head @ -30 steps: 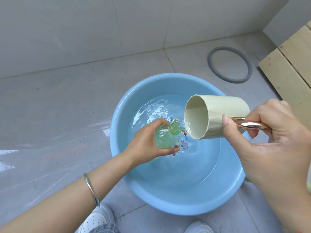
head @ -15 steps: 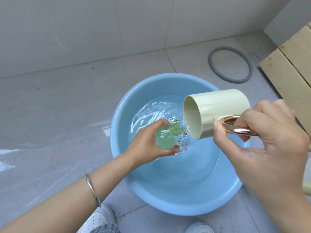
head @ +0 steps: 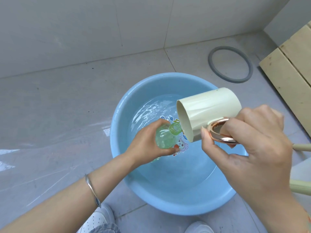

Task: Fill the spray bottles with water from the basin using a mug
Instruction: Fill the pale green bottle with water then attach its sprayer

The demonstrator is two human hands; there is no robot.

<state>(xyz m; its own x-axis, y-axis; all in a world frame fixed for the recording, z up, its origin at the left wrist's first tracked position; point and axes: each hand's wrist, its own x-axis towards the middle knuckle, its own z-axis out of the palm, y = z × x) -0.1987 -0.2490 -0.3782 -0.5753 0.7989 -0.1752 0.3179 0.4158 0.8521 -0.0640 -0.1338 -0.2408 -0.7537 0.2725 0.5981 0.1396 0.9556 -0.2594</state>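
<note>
A light blue basin point(head: 168, 206) holding water sits on the tiled floor in front of me. My left hand point(head: 146, 142) grips a clear green spray bottle point(head: 165, 136) over the water, tilted, its open threaded neck pointing right. My right hand point(head: 249, 145) holds a cream mug point(head: 208, 108) by its copper-coloured handle point(head: 220, 132). The mug is tipped on its side with its mouth to the left, and its lower rim touches the bottle's neck. The bottle's lower part is hidden by my fingers.
A grey rubber ring point(head: 230, 64) lies on the floor beyond the basin. Pale wooden boards point(head: 289, 68) stand at the right edge. A clear plastic sheet point(head: 33, 162) covers the floor at left. My white shoes point(head: 96, 219) are just below the basin.
My right hand has rolled the mug further over, bringing the handle round toward me and raising the mug's base. The bottle has stayed in place over the water.
</note>
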